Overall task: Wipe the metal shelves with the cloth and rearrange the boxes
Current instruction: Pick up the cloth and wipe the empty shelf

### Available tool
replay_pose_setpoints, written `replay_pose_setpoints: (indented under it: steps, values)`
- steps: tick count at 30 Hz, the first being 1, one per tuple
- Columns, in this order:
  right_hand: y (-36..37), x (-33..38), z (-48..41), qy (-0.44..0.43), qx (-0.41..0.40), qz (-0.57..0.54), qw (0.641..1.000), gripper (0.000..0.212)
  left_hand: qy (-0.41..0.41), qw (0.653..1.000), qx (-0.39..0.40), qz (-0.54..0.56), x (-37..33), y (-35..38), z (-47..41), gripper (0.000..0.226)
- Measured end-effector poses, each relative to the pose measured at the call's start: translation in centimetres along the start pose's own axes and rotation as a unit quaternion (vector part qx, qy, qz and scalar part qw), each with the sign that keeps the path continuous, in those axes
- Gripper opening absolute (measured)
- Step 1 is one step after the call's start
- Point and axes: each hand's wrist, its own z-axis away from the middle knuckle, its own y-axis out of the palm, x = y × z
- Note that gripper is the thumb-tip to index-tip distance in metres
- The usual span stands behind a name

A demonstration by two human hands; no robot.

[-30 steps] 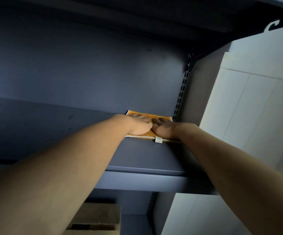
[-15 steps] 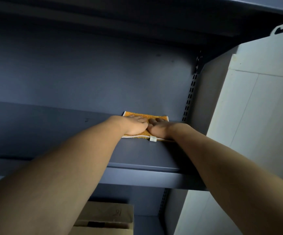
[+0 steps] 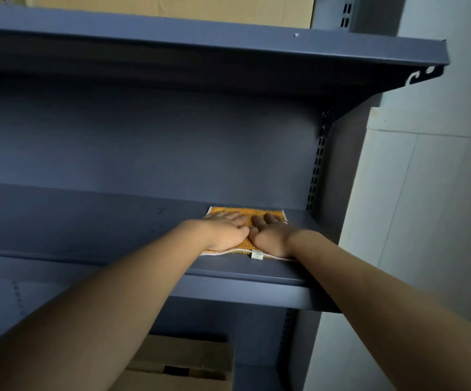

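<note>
Orange cloth [image 3: 252,212] pinned flat at the right rear of the shelf [image 3: 87,221].
Left hand [image 3: 226,231] and right hand [image 3: 271,234] lie open, fingers straight, side by side on it. The bare shelf extends leftward, nearest the left hand. Position matches earlier frames; the view has lifted, revealing an upper box [image 3: 172,7].

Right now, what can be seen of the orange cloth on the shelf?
The orange cloth looks like napped terry with a white stitched edge and a small white tag on its near side. It lies spread flat on the grey metal shelf, towards the right end near the slotted upright. The left hand and right hand press flat on it side by side, covering most of its middle.
</note>
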Motion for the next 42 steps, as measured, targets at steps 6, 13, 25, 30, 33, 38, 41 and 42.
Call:
replay_pose_setpoints:
  steps: [6, 13, 25, 30, 33, 38, 41, 42]
  values:
    - [-0.3, 0.5, 4.3, -0.021, 0.004, -0.011, 1.0, 0.065, -0.007, 1.0, 0.0, 0.016, -1.2, 0.3, 2.9, 0.056]
    - [0.0, 0.3, 7.8, -0.05, 0.005, -0.012, 0.999, 0.064, -0.011, 1.0, -0.003, 0.024, -2.6, 0.6, 5.9, 0.055]
    - [0.3, 0.1, 7.6, -0.068, -0.005, -0.02, 0.997, 0.064, -0.018, 0.999, 0.008, 0.03, -2.8, 0.4, 6.0, 0.055]
    - [0.2, 0.5, 7.9, -0.049, -0.013, -0.02, 0.999, 0.063, 0.001, 1.0, 0.005, 0.022, -2.4, 0.4, 6.0, 0.057]
    - [0.0, 1.3, 8.4, -0.025, -0.014, -0.013, 1.0, 0.061, 0.013, 1.0, 0.007, 0.019, -2.0, 0.3, 6.0, 0.059]
    - [0.2, 4.3, 8.7, 0.017, -0.016, -0.01, 1.0, 0.06, 0.045, 0.999, 0.008, 0.017, 0.6, 0.3, 6.6, 0.061]
    - [0.5, 7.8, 8.1, 0.028, -0.02, -0.007, 0.999, 0.06, 0.058, 0.998, 0.01, 0.018, 3.9, 0.1, 7.6, 0.061]
    - [0.6, 9.0, 7.8, 0.027, -0.021, -0.008, 0.999, 0.06, 0.06, 0.998, 0.012, 0.015, 5.2, -0.1, 7.9, 0.061]
